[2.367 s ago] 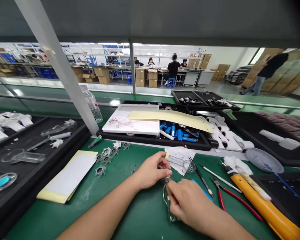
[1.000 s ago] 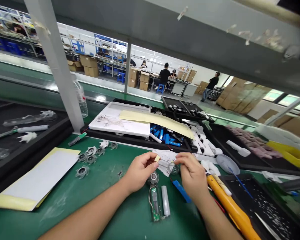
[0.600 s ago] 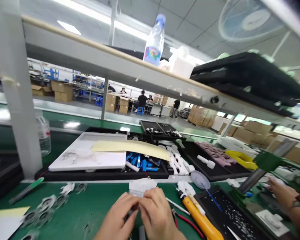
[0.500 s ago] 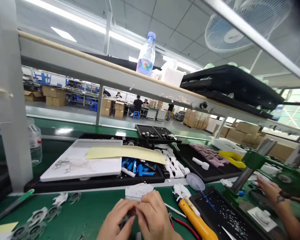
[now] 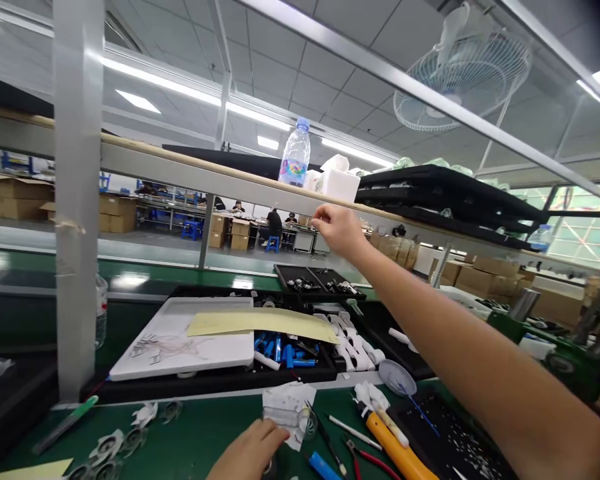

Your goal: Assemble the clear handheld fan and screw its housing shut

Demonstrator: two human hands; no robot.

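Observation:
My right hand (image 5: 336, 230) is raised to the front edge of the overhead shelf (image 5: 220, 180), its fingertips pinched together against the rail; what they pinch is too small to see. A water bottle (image 5: 295, 155) and white boxes (image 5: 336, 183) stand on the shelf just above it. My left hand (image 5: 250, 455) rests low on the green mat (image 5: 195, 440), fingers curled, beside a white paper scrap (image 5: 286, 405) and a clear ring part (image 5: 306, 421). Whatever lies under the left hand is hidden.
A white tray (image 5: 180, 347), a yellow sheet (image 5: 260, 323) and blue parts (image 5: 280, 350) lie behind the mat. A yellow-handled tool (image 5: 395, 448), red pliers (image 5: 375, 460) and small impellers (image 5: 111, 445) lie on it. A grey post (image 5: 75, 200) stands left; stacked black trays (image 5: 445, 193) fill the shelf.
My right hand left the small part on the mat and rose to the shelf edge. My left hand stayed low. The view tilted further upward.

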